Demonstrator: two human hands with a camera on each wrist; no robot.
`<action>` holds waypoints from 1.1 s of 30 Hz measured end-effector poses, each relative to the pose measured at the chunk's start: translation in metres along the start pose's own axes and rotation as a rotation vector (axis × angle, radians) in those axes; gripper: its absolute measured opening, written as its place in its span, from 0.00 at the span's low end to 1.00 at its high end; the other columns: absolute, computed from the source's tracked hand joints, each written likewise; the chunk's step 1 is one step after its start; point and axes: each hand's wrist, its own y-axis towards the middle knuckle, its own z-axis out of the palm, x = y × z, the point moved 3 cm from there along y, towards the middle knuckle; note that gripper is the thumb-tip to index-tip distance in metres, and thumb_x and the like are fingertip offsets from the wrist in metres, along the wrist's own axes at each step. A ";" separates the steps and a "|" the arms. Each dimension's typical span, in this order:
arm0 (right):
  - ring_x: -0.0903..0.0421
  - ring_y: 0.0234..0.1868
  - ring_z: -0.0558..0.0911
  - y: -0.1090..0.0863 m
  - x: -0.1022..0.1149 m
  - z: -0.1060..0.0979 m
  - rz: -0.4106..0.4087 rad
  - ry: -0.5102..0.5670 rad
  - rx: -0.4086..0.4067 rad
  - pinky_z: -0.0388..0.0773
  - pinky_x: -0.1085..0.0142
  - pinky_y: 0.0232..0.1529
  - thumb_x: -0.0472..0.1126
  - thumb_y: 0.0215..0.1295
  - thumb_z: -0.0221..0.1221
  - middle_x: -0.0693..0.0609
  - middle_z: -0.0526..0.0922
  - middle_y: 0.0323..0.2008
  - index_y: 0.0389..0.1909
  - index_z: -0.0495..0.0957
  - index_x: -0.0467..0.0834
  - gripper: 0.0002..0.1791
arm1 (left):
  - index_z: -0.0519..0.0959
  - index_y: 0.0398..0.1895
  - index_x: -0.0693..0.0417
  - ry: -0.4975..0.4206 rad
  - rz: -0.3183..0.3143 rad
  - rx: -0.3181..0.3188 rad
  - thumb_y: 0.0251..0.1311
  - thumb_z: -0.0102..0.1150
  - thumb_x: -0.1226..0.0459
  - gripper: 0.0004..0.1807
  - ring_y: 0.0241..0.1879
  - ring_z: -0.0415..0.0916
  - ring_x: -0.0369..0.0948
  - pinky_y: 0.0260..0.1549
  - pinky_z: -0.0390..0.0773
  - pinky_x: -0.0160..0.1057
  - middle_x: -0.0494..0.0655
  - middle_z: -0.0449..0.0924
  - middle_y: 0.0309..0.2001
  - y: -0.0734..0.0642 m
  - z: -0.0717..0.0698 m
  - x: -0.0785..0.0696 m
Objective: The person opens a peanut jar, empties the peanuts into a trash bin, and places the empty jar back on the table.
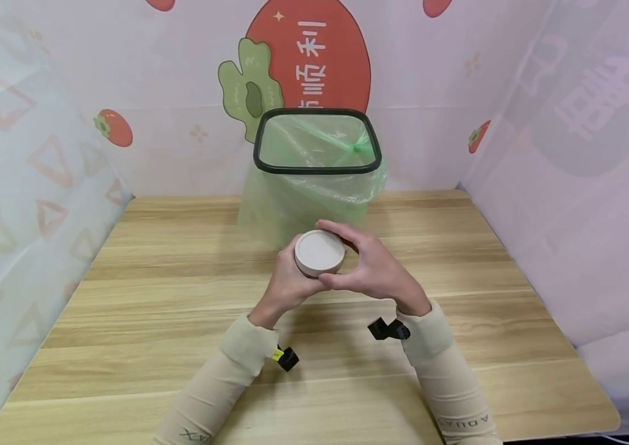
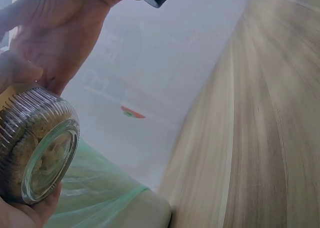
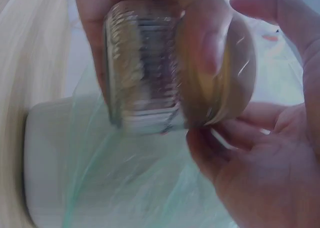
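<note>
A ribbed glass jar with brownish contents is held above the table, its round pale lid facing up toward the head camera. My left hand grips the jar's side, with its thumb across the upper part in the right wrist view. Around the lid from the right curve the fingers and thumb of my right hand, leaving a gap between palm and lid. In the left wrist view the jar's thick glass base shows.
Behind the hands stands a pale bin lined with a thin green bag, under a black rim. The wooden table meets printed cloth walls at the back and sides.
</note>
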 end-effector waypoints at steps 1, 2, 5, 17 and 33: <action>0.50 0.73 0.75 0.000 0.002 0.000 0.002 -0.032 -0.011 0.71 0.50 0.76 0.43 0.56 0.78 0.45 0.75 0.73 0.76 0.68 0.39 0.47 | 0.73 0.66 0.62 0.003 0.002 -0.001 0.45 0.82 0.72 0.42 0.57 0.80 0.53 0.58 0.80 0.51 0.60 0.82 0.59 0.000 0.000 0.000; 0.50 0.74 0.75 -0.001 0.004 0.000 0.009 -0.066 -0.026 0.71 0.50 0.76 0.45 0.56 0.79 0.44 0.75 0.74 0.77 0.68 0.39 0.49 | 0.73 0.66 0.63 0.004 0.005 -0.004 0.45 0.82 0.71 0.41 0.57 0.80 0.53 0.58 0.80 0.52 0.60 0.82 0.59 0.000 -0.001 0.000; 0.48 0.74 0.75 -0.004 0.011 0.002 0.026 -0.177 -0.084 0.72 0.48 0.75 0.52 0.54 0.80 0.41 0.75 0.73 0.76 0.67 0.37 0.52 | 0.74 0.65 0.63 0.017 0.002 -0.009 0.44 0.82 0.72 0.41 0.57 0.81 0.54 0.59 0.80 0.53 0.61 0.83 0.59 0.001 0.000 0.000; 0.44 0.55 0.79 -0.005 0.021 0.015 0.064 -0.411 -0.320 0.79 0.49 0.57 0.63 0.42 0.83 0.43 0.81 0.52 0.58 0.79 0.35 0.49 | 0.72 0.67 0.65 0.008 -0.027 -0.012 0.45 0.80 0.73 0.42 0.59 0.80 0.57 0.62 0.79 0.56 0.64 0.81 0.60 0.001 0.000 0.001; 0.47 0.52 0.80 -0.002 0.016 0.017 0.078 -0.308 -0.273 0.80 0.53 0.52 0.56 0.44 0.84 0.45 0.79 0.52 0.59 0.80 0.39 0.44 | 0.73 0.67 0.66 0.043 -0.017 -0.023 0.42 0.81 0.73 0.43 0.59 0.80 0.57 0.62 0.79 0.56 0.64 0.82 0.59 0.001 0.000 0.002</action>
